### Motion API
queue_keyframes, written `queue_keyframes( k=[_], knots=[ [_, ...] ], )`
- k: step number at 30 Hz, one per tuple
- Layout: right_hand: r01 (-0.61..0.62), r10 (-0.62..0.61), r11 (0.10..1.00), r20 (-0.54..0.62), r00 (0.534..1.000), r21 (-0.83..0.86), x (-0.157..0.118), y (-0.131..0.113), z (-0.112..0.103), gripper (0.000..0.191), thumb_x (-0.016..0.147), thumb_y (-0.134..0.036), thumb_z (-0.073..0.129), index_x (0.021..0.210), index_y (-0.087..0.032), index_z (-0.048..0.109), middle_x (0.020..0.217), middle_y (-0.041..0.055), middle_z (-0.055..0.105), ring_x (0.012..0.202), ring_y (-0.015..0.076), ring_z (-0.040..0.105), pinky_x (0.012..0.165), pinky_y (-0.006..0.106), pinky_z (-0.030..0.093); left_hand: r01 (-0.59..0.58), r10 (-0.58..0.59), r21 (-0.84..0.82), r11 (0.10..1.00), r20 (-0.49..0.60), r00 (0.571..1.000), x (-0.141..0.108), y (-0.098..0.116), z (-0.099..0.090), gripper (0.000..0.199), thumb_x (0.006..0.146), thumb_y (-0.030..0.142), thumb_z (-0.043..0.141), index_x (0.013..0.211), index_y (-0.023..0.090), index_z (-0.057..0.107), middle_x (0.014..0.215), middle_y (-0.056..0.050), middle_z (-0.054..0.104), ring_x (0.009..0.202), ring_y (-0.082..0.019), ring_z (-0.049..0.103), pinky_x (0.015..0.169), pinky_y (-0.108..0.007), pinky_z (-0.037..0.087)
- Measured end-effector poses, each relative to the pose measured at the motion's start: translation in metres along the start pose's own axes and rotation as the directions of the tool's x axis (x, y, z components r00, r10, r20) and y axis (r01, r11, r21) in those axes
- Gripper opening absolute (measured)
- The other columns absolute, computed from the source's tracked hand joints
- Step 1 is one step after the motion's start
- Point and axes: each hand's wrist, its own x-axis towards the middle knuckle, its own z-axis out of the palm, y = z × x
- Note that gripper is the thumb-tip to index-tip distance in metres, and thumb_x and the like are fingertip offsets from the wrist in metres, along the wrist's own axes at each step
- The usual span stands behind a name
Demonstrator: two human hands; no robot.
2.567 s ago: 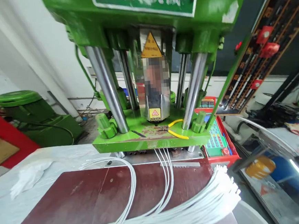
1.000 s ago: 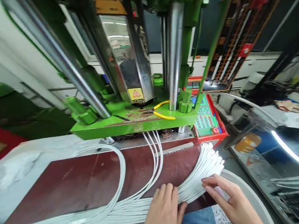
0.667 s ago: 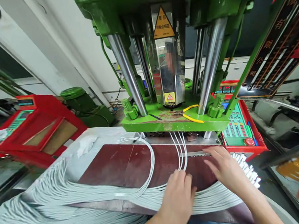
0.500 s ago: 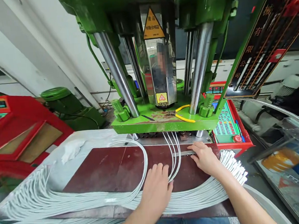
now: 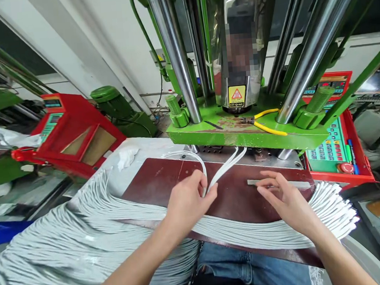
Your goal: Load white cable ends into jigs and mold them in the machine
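Note:
My left hand (image 5: 188, 200) is closed around a few white cables (image 5: 227, 168), gripping them between thumb and fingers. The cables run from under the green press plate down to that hand, and a loop curves away on its left. My right hand (image 5: 288, 202) is open, fingers spread, over a flat metal strip (image 5: 299, 184); whether a fingertip touches the strip I cannot tell. The strip lies on a brown board (image 5: 236, 207). A thick bundle of white cables (image 5: 250, 234) crosses the board's near side, its cut ends under and beyond my right wrist.
Yellow-handled pliers (image 5: 269, 127) rest on the green press plate (image 5: 229, 135), between steel columns (image 5: 178, 60). A control panel (image 5: 328, 149) with a red button stands at the right. To the left are a red machine cabinet (image 5: 77, 129) and a spread of cables (image 5: 69, 240).
My left hand has gone from lying flat on the cables to gripping them, and their strands are drawn together. My right hand's fingers have spread over the metal strip. The camera view has shifted.

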Motion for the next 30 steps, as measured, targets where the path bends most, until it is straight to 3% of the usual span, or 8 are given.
queue_keyframes(
  k=[3,6,8,10,13,17,21,30],
  knots=[
    [-0.31,0.296,0.76,0.12,0.948,0.571,0.002,-0.03,0.027,0.062,0.09,-0.062,0.038,0.134,-0.02,0.029,0.112,0.0153,0.063,0.092,0.0267,0.065,0.079,0.046,0.053,-0.064,0.064,0.109,0.992,0.007,0.998,-0.028,0.012,0.023,0.021,0.087,0.03,0.05,0.069,0.021,0.042,0.047,0.008,0.044,0.041,-0.011,0.043,0.046,-0.025,0.023],
    [-0.462,0.421,0.473,0.269,0.866,0.75,0.009,-0.057,0.045,0.066,0.093,-0.064,0.028,0.136,-0.014,0.031,0.113,0.0192,0.063,0.097,0.0271,0.065,0.088,0.046,0.049,-0.234,0.227,0.099,0.967,0.076,0.971,-0.055,0.029,0.048,0.017,0.091,0.022,0.042,0.074,0.021,0.045,0.056,0.002,0.055,0.049,-0.015,0.053,0.048,-0.027,0.031],
    [-0.479,0.392,0.406,0.325,0.861,0.778,0.015,-0.069,0.048,0.068,0.093,-0.065,0.024,0.135,-0.012,0.034,0.112,0.0191,0.064,0.1,0.0267,0.064,0.092,0.046,0.046,-0.356,0.357,-0.033,0.934,0.159,0.921,-0.064,0.035,0.061,0.012,0.09,0.019,0.041,0.082,0.02,0.049,0.074,-0.003,0.062,0.069,-0.019,0.06,0.061,-0.029,0.043],
    [-0.473,0.316,0.45,0.361,0.877,0.757,0.021,-0.073,0.047,0.072,0.09,-0.069,0.021,0.131,-0.013,0.04,0.111,0.0177,0.065,0.101,0.0264,0.063,0.093,0.045,0.045,-0.373,0.404,-0.172,0.912,0.215,0.889,-0.06,0.034,0.069,0.01,0.09,0.018,0.041,0.093,0.019,0.05,0.093,-0.007,0.062,0.09,-0.022,0.059,0.078,-0.034,0.047],
    [-0.384,0.232,0.715,0.319,0.919,0.584,0.024,-0.068,0.036,0.071,0.089,-0.072,0.024,0.114,-0.014,0.055,0.106,0.0159,0.067,0.098,0.025,0.064,0.088,0.04,0.048,-0.252,0.295,-0.18,0.951,0.277,0.914,-0.039,0.021,0.07,0.017,0.093,0.024,0.036,0.093,0.018,0.052,0.096,-0.009,0.06,0.093,-0.022,0.058,0.083,-0.036,0.046],
    [-0.125,0.115,0.992,0.238,0.965,0.03,0.011,-0.052,0.017,0.052,0.095,-0.06,0.03,0.093,-0.018,0.061,0.093,0.008,0.068,0.087,0.021,0.063,0.078,0.033,0.046,-0.205,0.237,-0.12,0.971,0.469,0.851,-0.019,0.007,0.049,0.032,0.095,0.033,0.03,0.084,0.018,0.055,0.087,-0.007,0.058,0.085,-0.023,0.058,0.079,-0.037,0.043],
    [0.021,0.082,0.958,0.343,0.936,-0.285,-0.006,-0.038,0.003,0.042,0.099,-0.049,0.031,0.089,-0.021,0.061,0.086,0.0033,0.068,0.08,0.0191,0.062,0.072,0.03,0.041,-0.192,0.227,-0.127,0.973,0.658,0.718,-0.017,0.005,0.03,0.031,0.09,0.043,0.042,0.08,0.018,0.057,0.092,-0.007,0.057,0.092,-0.025,0.056,0.083,-0.038,0.04],
    [0.053,0.083,0.952,0.418,0.904,-0.303,-0.009,-0.034,0.005,0.038,0.099,-0.045,0.033,0.089,-0.022,0.062,0.086,0.0015,0.068,0.077,0.0168,0.061,0.066,0.025,0.038,-0.117,0.225,-0.195,0.974,0.742,0.631,-0.006,0.001,0.021,0.008,0.074,0.025,0.059,0.075,0.02,0.053,0.086,0.0,0.054,0.09,-0.019,0.052,0.077,-0.029,0.036]
  ],
)
